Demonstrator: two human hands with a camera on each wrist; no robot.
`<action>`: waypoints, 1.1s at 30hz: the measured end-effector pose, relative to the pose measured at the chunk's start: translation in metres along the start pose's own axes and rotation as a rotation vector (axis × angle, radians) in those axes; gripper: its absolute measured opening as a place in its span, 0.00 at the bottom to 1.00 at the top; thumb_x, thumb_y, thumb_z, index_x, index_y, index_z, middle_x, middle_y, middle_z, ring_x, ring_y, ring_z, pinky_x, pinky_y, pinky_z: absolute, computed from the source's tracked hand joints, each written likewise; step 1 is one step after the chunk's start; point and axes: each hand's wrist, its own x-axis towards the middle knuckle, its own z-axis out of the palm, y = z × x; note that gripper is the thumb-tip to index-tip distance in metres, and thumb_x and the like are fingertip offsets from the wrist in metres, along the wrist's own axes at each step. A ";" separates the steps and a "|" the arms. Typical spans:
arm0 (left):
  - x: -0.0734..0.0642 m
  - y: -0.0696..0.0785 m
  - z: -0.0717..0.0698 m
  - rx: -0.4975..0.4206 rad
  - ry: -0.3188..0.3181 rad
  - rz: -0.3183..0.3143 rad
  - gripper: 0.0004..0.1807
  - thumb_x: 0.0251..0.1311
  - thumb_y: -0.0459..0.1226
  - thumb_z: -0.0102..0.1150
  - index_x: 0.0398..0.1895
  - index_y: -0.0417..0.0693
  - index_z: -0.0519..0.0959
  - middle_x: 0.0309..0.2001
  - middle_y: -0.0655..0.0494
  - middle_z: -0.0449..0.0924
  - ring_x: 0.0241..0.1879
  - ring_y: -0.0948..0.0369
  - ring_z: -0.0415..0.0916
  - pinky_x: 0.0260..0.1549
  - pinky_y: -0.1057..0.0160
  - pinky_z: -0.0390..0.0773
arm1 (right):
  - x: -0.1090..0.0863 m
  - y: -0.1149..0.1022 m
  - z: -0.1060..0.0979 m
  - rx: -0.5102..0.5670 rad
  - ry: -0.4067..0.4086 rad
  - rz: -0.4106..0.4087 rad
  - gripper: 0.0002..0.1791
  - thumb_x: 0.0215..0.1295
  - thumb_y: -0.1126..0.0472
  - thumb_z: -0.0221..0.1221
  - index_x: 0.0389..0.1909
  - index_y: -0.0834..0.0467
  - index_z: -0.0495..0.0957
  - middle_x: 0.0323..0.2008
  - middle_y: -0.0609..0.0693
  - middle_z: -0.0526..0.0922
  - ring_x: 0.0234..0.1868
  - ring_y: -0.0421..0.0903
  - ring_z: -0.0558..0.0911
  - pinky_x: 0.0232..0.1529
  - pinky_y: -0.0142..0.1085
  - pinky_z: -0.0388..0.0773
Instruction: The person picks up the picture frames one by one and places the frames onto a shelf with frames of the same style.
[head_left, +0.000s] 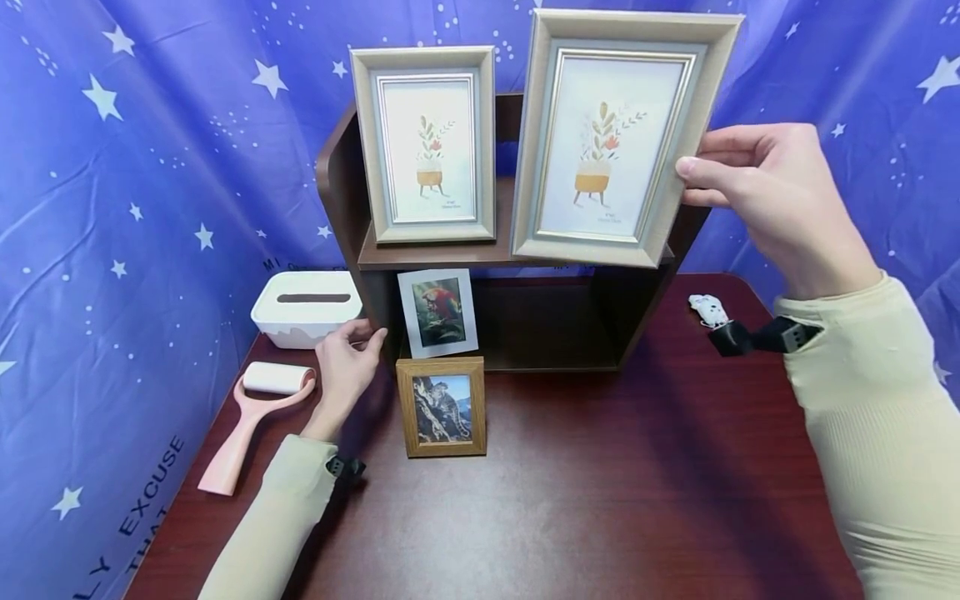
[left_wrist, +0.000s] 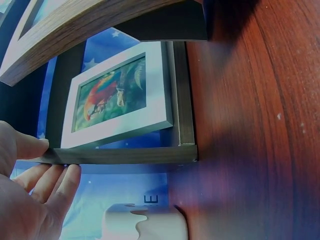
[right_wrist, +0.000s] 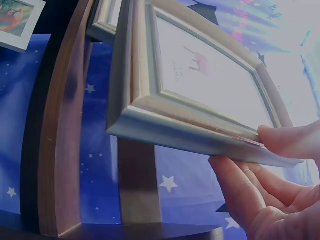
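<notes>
My right hand (head_left: 765, 179) grips the right edge of a large beige picture frame (head_left: 708, 67), thumb in front and fingers behind. It is tilted at the right of the upper board of a dark brown shelf (head_left: 431, 252); whether its bottom touches the board I cannot tell. A smaller beige frame (head_left: 362, 142) with a like plant print stands at the left of that board. My left hand (head_left: 345, 367) pinches the shelf's left side panel (left_wrist: 125, 156) between thumb and fingers. Near it, a white frame (head_left: 468, 321) with a parrot picture leans inside the lower compartment.
A wooden frame (head_left: 447, 450) with a leopard picture stands before the shelf. At the left are a white tissue box (head_left: 307, 333) and a pink-handled lint roller (head_left: 236, 446). A small white figure (head_left: 707, 310) lies on the right of the dark red table (head_left: 570, 500). Blue star curtains hang behind.
</notes>
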 end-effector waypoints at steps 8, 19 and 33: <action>0.000 0.000 0.000 -0.003 0.001 -0.010 0.09 0.54 0.35 0.68 0.36 0.39 0.84 0.32 0.50 0.85 0.30 0.59 0.83 0.29 0.60 0.81 | 0.018 0.004 0.006 -0.043 0.054 0.046 0.12 0.48 0.78 0.68 0.34 0.67 0.79 0.30 0.58 0.84 0.31 0.46 0.85 0.31 0.35 0.81; 0.001 -0.002 0.001 0.018 -0.002 0.011 0.09 0.53 0.36 0.69 0.36 0.40 0.85 0.32 0.52 0.85 0.31 0.61 0.83 0.26 0.79 0.74 | 0.034 0.009 0.015 -0.179 0.069 0.045 0.10 0.51 0.75 0.67 0.34 0.65 0.79 0.31 0.53 0.83 0.32 0.43 0.84 0.30 0.32 0.81; 0.000 -0.001 0.002 0.005 0.000 0.000 0.09 0.53 0.35 0.69 0.35 0.40 0.84 0.32 0.52 0.85 0.31 0.61 0.83 0.26 0.79 0.74 | 0.040 0.016 0.025 -0.346 0.108 0.076 0.22 0.56 0.74 0.63 0.50 0.77 0.70 0.30 0.49 0.81 0.31 0.39 0.82 0.29 0.28 0.80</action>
